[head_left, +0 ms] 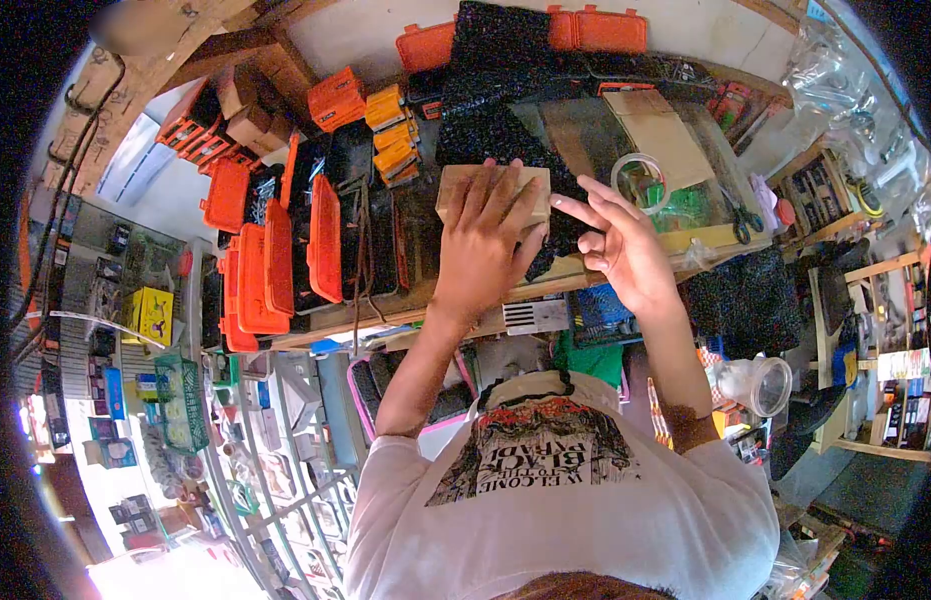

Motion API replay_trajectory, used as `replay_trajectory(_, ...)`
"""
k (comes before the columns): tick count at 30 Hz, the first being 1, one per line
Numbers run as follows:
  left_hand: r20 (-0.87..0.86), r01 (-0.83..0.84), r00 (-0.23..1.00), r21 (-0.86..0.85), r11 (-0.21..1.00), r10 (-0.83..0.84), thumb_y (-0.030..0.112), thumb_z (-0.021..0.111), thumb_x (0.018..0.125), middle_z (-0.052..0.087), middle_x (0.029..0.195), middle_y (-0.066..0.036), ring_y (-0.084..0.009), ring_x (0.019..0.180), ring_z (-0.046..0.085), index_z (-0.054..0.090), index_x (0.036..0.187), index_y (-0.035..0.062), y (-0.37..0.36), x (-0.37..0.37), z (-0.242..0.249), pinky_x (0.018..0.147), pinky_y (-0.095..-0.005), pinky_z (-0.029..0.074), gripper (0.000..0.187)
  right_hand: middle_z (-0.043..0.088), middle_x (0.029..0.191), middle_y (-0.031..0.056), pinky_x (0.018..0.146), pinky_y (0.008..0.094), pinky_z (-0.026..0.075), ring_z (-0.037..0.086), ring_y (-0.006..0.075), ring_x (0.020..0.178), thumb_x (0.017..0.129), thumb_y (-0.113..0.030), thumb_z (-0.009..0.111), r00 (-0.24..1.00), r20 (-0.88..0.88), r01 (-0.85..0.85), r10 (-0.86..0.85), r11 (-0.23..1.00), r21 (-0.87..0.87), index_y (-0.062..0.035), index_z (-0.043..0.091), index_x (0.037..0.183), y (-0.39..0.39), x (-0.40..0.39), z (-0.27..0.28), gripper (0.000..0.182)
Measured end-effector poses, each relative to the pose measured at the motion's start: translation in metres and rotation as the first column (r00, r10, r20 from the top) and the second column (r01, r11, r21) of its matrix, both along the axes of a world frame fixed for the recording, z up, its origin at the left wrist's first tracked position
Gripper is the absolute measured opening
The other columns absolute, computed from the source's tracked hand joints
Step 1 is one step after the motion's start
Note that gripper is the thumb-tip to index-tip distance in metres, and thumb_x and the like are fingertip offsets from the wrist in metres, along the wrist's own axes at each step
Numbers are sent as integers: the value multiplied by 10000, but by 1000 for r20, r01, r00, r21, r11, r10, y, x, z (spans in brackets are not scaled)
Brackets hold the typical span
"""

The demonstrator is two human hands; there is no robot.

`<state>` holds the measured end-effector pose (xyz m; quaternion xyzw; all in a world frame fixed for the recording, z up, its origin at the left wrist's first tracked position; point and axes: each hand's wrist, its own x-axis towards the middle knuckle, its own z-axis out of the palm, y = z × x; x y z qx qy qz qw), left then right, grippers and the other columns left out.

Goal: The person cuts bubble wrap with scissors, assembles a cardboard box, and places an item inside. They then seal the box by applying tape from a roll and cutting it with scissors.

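Observation:
A small brown cardboard box rests on black bubble wrap at the wooden workbench. My left hand lies over the box, fingers spread across its top and pressing on it. To the right of the box, my right hand is held up with its fingers apart and nothing in them; a fingertip is close to the box's right end. A roll of clear tape stands just beyond my right hand. Black-handled scissors lie farther right.
Orange tool cases stand open on the bench's left side. Yellow-orange boxes are stacked behind. A flat cardboard piece lies at the back right. The bench's wooden front edge runs under my forearms.

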<state>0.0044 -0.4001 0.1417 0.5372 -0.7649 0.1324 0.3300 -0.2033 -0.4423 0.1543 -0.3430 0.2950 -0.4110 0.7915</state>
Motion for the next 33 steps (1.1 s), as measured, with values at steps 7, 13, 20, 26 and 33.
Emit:
replay_trajectory(7,46,-59,997,8,998,59,317,713,876,544,1463,-97,-363,1373,472,638,1321,151,0,-3,-3,1133,-507,358,481,697,1252,108,483,182,410,625,65,659,942,-220,700,996,-84,30,-21,994,110,-74,497,1396,6,2,4,518)
replay_trajectory(13,42,-57,998,-1,998,57,321,725,857,558,1448,-82,-345,1352,495,646,1310,167,2,-4,-3,1119,-511,357,485,685,998,-9,457,161,318,491,19,622,829,-228,831,962,-259,106,-84,992,71,-45,504,1378,2,15,3,664)
replay_trajectory(20,67,-93,993,-59,994,97,308,707,851,571,1412,-96,-353,1310,521,663,1271,160,3,-5,-6,1095,-517,379,448,528,811,-75,437,176,269,434,17,590,761,-214,873,946,-311,140,-93,981,132,-70,516,1291,-4,22,-1,655)
replay_trajectory(26,113,-115,986,-49,992,120,259,734,811,543,1457,-66,-341,1340,495,669,1264,181,3,-4,-15,1109,-524,328,464,534,798,-72,424,193,245,408,19,567,771,-216,865,944,-328,55,-13,991,118,-105,494,1219,-10,16,-10,593)
replay_trajectory(33,108,-72,991,-96,993,82,186,649,830,561,1416,-102,-366,1318,500,663,1263,136,5,-7,-18,1092,-524,379,436,574,797,-64,408,182,196,376,-3,527,863,-160,795,908,-417,-41,42,999,11,-113,459,1135,-12,15,-6,435)
